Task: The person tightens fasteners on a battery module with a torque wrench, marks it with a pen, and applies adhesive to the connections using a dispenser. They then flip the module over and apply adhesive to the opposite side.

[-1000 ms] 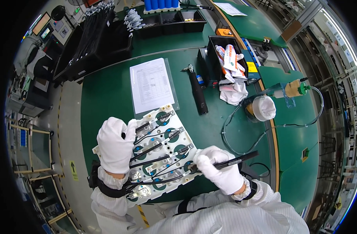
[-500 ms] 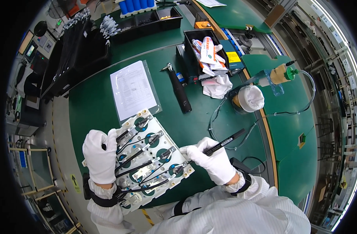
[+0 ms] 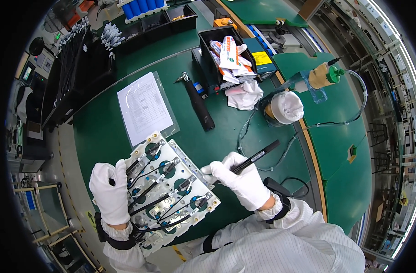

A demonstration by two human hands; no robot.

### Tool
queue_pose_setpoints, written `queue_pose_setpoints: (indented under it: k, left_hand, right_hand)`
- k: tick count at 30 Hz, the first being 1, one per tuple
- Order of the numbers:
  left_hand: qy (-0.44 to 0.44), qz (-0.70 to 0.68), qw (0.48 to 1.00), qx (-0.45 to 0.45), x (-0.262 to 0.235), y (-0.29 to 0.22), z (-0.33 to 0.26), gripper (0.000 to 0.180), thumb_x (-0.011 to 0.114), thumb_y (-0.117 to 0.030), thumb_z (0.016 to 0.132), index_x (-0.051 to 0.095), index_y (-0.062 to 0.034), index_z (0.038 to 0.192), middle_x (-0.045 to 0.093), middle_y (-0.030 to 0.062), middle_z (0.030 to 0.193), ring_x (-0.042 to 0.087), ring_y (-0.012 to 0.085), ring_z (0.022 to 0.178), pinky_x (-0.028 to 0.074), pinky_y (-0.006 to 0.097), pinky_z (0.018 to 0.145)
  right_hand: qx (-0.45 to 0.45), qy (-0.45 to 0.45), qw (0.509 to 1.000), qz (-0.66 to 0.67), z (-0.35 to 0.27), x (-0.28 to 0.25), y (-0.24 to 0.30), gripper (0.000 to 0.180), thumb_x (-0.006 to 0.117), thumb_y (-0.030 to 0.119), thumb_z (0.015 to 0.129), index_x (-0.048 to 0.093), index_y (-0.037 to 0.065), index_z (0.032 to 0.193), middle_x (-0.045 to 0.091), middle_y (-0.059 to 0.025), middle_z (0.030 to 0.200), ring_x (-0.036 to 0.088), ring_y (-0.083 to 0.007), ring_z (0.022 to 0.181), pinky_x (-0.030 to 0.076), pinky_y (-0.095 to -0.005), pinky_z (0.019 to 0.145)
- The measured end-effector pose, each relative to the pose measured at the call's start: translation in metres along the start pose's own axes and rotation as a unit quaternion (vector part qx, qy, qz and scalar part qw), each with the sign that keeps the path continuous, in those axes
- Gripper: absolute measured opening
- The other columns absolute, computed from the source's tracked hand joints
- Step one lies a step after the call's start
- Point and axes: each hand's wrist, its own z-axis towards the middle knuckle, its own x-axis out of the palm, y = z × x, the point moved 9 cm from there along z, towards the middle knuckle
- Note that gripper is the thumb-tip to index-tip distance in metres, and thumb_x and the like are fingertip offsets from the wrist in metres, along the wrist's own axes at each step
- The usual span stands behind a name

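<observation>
White gloves: both hands wear them; the left hand (image 3: pixel 110 193) clamps the left edge of the panel, fingers curled round it, and the right hand (image 3: pixel 242 182) is closed in a writing grip on a black pen (image 3: pixel 255 157).
Step in hand: by the look of it, marking or checking the panel, with the pen tip at its right edge and the other hand steadying it.
Next move calls for: probably a firm hold on the left side and a light, exact tip, since the cables and clips leave little bare plate between them.
Panel: a pale grey rectangular board (image 3: pixel 169 193), turned at a slant, carrying rows of round dark-green discs with metal clips and black cables running across it.
Where it lies: at the near edge of the green bench (image 3: pixel 103 132), partly overhanging toward the person.
Paper: a printed sheet in a clear sleeve (image 3: pixel 144 107) just beyond the panel's far corner.
Black tool: a long black handled tool (image 3: pixel 199 104) near the middle of the bench, apart from the panel.
Far right of bench: a black bin of packets (image 3: pixel 228 52), a white rag (image 3: pixel 244 95) and a white-capped tub (image 3: pixel 285 107).
</observation>
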Motion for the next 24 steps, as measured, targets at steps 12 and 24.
queue_pose_setpoints:
  k: [12,24]
  left_hand:
    - [0.009,-0.007,1.0,-0.022,0.002,0.003,-0.001,0.033,0.069,-0.008,0.084,0.042,-0.0015,0.066,0.036,0.0028,0.062,0.031,0.0128,0.056,0.03,0.029,0.052]
    - [0.014,-0.005,0.999,-0.03,0.0,0.001,0.001,0.032,0.068,-0.006,0.084,0.042,-0.0008,0.066,0.037,0.0039,0.064,0.033,0.0146,0.058,0.031,0.03,0.054]
  right_hand:
    - [0.03,0.027,0.997,-0.069,0.025,0.026,0.002,0.025,0.067,0.017,0.089,0.052,0.006,0.072,0.064,-0.0037,0.077,0.063,-0.0086,0.082,0.046,-0.0229,0.066]
    - [0.02,0.037,0.999,-0.03,0.029,0.027,0.002,0.024,0.068,0.02,0.088,0.054,0.006,0.075,0.061,0.0008,0.072,0.052,-0.0034,0.065,0.042,-0.02,0.061]
